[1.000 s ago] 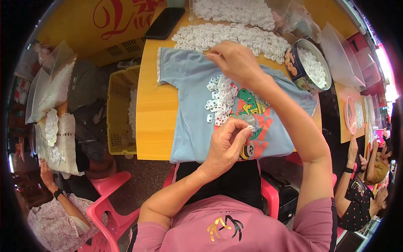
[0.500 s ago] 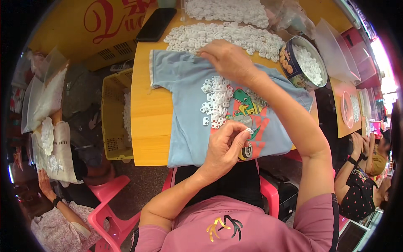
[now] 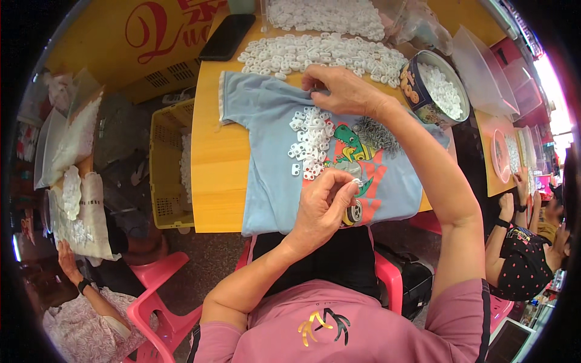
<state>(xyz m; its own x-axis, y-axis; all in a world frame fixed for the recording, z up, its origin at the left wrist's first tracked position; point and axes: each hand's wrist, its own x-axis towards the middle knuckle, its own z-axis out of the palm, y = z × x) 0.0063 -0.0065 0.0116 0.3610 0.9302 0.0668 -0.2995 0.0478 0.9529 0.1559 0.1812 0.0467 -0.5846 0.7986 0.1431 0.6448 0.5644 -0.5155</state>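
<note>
My left hand (image 3: 324,209) pinches a small white plastic piece (image 3: 357,181) between thumb and forefinger, above the lower part of a light blue T-shirt (image 3: 272,157). The shirt lies spread over the table and bears a dinosaur print. On it sits a cluster of small white plastic pieces with holes (image 3: 311,142), and to its right a heap of small grey pieces (image 3: 376,134). My right hand (image 3: 342,89) hovers over the upper shirt, fingers curled together; whatever they hold, if anything, is hidden.
Behind the shirt spreads a bank of white oval rings (image 3: 321,54). A round tin (image 3: 417,78) of white pieces stands at the right, beside a clear plastic bin (image 3: 481,72). A black phone (image 3: 227,37) lies far left; a yellow crate (image 3: 166,199) stands left of the table (image 3: 218,193). People sit on both sides.
My right hand has drawn back from the edge of the ring bank, slightly toward me and to the right. The grey heap shows more fully. My left hand keeps its pinch.
</note>
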